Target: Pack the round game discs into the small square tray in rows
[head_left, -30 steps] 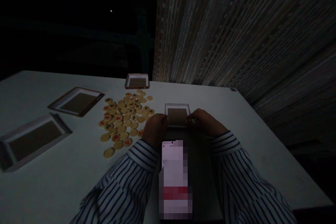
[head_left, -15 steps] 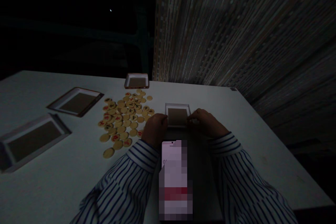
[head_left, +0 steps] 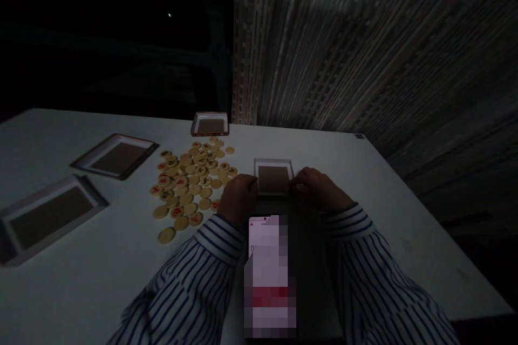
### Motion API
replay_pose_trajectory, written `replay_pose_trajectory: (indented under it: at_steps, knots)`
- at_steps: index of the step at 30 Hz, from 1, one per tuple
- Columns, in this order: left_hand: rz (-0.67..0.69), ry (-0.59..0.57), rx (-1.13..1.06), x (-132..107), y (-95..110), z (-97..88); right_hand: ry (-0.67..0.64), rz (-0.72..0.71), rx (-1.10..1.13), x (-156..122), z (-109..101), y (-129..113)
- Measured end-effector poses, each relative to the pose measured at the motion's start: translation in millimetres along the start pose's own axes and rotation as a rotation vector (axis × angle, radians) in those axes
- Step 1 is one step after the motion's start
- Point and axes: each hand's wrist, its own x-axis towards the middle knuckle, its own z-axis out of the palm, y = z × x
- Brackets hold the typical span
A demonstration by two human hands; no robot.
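Note:
A small white-rimmed box (head_left: 273,164) with a brown inside lies on the white table (head_left: 81,280) in front of me. My left hand (head_left: 238,198) is curled against its left side and my right hand (head_left: 315,187) is curled against its right side, so both hold it. A heap of round wooden game discs (head_left: 190,183) with red and black marks lies just left of my left hand. Both arms wear striped sleeves.
A lit phone (head_left: 267,275) stands between my forearms. Two larger shallow trays lie at the left, one (head_left: 115,155) farther back and one (head_left: 48,215) nearer. A small tray (head_left: 210,124) sits at the table's far edge. A ribbed wall rises at the right.

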Motion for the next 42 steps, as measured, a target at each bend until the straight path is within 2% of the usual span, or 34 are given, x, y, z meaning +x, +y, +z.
replay_pose_trajectory:
  at_steps: [16, 42]
  knots:
    - [-0.018, 0.012, -0.014, -0.8, 2.7, -2.4, -0.050, 0.014, 0.006, -0.4, -5.2, -5.6]
    - [-0.023, 0.014, 0.000, -1.3, 3.1, -2.2, -0.003, 0.020, 0.020, -2.3, -0.2, 0.3]
